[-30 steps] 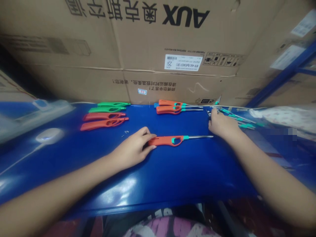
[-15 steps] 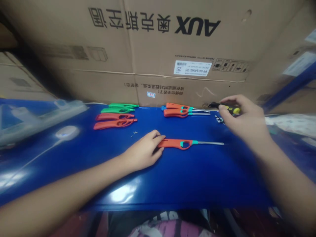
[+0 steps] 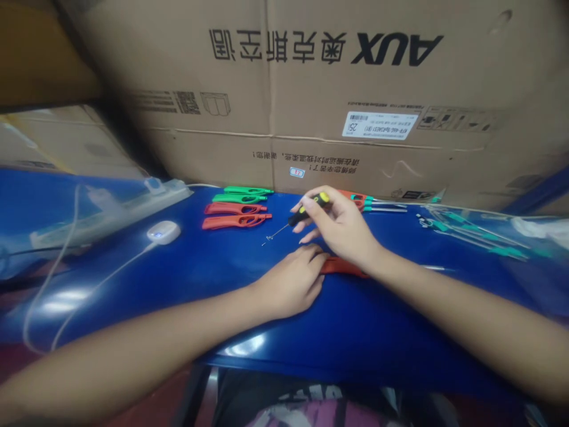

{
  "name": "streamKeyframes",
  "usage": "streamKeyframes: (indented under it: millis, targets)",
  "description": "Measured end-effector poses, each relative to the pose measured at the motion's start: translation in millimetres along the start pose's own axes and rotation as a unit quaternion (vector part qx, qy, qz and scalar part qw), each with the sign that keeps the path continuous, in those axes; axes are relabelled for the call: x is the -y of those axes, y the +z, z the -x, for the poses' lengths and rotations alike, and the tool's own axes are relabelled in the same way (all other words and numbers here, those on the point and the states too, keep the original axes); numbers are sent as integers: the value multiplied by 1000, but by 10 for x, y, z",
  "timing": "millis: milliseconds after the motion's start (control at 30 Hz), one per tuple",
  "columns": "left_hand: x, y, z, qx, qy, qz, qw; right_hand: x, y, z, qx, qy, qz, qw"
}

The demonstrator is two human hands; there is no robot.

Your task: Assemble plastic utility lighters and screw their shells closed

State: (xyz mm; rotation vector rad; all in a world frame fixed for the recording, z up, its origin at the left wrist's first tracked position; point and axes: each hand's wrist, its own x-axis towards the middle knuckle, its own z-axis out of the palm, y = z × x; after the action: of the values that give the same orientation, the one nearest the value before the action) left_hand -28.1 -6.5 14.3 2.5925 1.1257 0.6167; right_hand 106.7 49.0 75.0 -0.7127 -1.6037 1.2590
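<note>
Pinning an orange plastic long-nosed lighter point(image 3: 344, 267) under a poised black-and-yellow-handled screwdriver point(image 3: 310, 208)

The left hand point(image 3: 291, 283) lies palm down on the glossy blue table point(image 3: 355, 332), fingers flat and loose over the lighter's handle end, gripping nothing; the lighter lies across the table near its middle, mostly hidden by both hands, its metal tube showing past the right wrist. The right hand point(image 3: 344, 231) pinches the screwdriver between thumb and fingertips, just above the left hand; its thin shaft slants down to the left, tip low over the table. Behind lie green and orange plastic shell halves point(image 3: 237, 207); to the right, loose teal-collared metal tubes point(image 3: 471, 234); a large brown cardboard box point(image 3: 311, 89) stands at the back.
</note>
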Motion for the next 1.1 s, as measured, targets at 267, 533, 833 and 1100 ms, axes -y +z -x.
streamKeyframes:
  millis: [267,533,833,1100]
  targets:
    - [45,7,19,0,25,-18,1000,-218,275,-83,51,7,35,998]
    - [59,9,19,-5,31,0,1000,-242,271,-72,25,15,25,999]
    - [80,4,3,-9,13,64,998,98,-127,169,-72,33,-42,996]
    - [86,33,-37,-22,-12,122,992,106,-709,440,-170,51,-45,983]
